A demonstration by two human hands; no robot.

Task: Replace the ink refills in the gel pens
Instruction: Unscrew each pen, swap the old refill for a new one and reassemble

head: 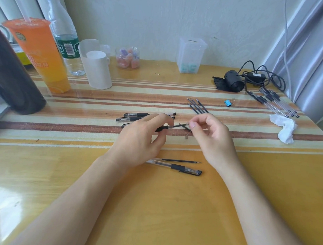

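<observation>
Curls left grip round the barrel, held just above the counter. Pinches the refill at its outer end in right grip, between both grips. Looks light, thin, bendy, probably slick: best pinched near the barrel, kept straight. Risks kinking if pushed crooked. Has spares lying beyond right grip.

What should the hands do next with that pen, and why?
Probably slide the refill straight along the barrel; whether in or out, one picture cannot tell. The left hand holds the barrel, the right hand pinches the refill's free end, and the metal tip lies off on the table, so the barrel is open.
</observation>
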